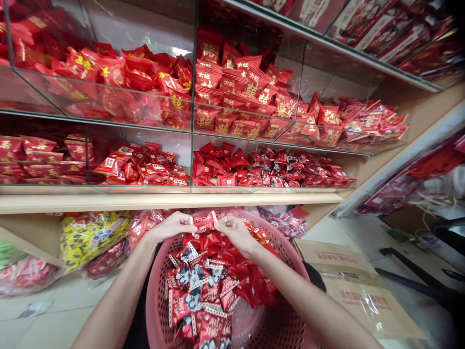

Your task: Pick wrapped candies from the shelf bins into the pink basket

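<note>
Running left to right, a red packet [205,224] is pinched at either end by left hand [171,228] and right hand [237,233], above the pink basket [154,293]'s far side.

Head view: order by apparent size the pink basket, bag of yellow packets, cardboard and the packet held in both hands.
1. Pink basket
2. Cardboard
3. Bag of yellow packets
4. Held packet

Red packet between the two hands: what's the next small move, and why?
I'd probably raise the red packet slightly, held level, to clear the far rim of the pink basket: the left hand and right hand each pinch one end, and it appears just over the loose packets near that rim.
</note>
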A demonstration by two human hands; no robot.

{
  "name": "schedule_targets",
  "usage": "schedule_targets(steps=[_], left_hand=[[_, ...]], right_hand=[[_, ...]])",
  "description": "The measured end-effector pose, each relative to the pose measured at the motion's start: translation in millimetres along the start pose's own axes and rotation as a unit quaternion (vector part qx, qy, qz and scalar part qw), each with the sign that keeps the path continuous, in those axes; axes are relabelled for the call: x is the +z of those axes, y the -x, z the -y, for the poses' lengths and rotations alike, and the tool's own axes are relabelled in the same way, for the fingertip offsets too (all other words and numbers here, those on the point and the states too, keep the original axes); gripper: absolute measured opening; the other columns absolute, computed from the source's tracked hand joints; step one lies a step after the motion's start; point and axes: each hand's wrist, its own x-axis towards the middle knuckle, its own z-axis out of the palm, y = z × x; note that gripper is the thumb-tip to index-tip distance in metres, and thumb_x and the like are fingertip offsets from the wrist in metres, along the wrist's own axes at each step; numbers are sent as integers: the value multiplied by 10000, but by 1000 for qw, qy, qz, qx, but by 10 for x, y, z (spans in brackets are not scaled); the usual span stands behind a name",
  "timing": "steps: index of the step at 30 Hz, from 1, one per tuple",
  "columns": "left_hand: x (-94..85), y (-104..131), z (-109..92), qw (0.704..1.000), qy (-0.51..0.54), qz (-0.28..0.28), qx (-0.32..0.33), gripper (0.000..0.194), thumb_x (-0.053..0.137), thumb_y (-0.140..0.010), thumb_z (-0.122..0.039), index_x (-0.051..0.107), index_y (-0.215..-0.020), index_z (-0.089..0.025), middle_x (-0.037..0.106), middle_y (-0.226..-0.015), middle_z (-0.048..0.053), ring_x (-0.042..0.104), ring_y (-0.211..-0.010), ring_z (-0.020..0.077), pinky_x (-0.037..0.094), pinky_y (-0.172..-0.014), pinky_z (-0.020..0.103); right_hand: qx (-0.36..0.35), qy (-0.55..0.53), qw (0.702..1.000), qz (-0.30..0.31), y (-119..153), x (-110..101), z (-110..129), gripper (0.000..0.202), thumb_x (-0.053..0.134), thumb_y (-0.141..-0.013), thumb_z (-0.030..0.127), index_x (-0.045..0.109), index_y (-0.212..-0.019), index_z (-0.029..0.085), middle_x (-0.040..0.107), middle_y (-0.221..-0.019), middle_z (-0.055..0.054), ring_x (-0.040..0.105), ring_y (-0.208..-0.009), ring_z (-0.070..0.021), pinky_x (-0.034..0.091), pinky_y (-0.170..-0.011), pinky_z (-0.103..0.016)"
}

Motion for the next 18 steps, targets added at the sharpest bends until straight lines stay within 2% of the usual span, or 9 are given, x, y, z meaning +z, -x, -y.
schedule_targets(steps=[5,10,12,15,18], left_hand=[[2,9,-15,1000,7,-2,2,254,651,-676,-389,615,-622,-143,659,-628,5,563,-589,120,414,-596,231],[1,12,-9,1000,22,13,-2,234,667,-659,-364,641,-669,-132,649,-635,-4,555,-600,117,416,-623,237],[-1,13,-6,1000,21,16,-3,224,668,-657,-353,641,-664,-131,642,-630,-10,547,-595,112,413,-621,234],[-6,19,-12,1000,23,7,-4,218,671,-656,-352,626,-625,-140,639,-613,-15,544,-584,111,412,-615,233],[-9,37,-31,998,55,11,11,217,667,-669,-367,647,-697,-153,672,-696,3,583,-665,139,434,-683,256]], right_hand=[[-22,19,999,-21,-35,-21,17,329,731,-562,435,527,-616,183,516,-575,33,432,-547,-101,343,-562,-257],[73,-78,994,6,27,28,70,440,786,-503,369,562,-837,191,589,-667,26,498,-575,-99,384,-574,-247],[92,-88,992,14,42,56,79,410,778,-519,369,580,-826,182,600,-708,13,510,-604,-99,392,-582,-243],[38,-44,998,2,60,93,111,269,735,-600,364,578,-709,175,573,-676,16,490,-609,-98,395,-599,-243],[-85,66,994,-1,170,126,228,169,644,-732,326,555,-693,188,544,-667,16,482,-634,-111,397,-628,-257]])
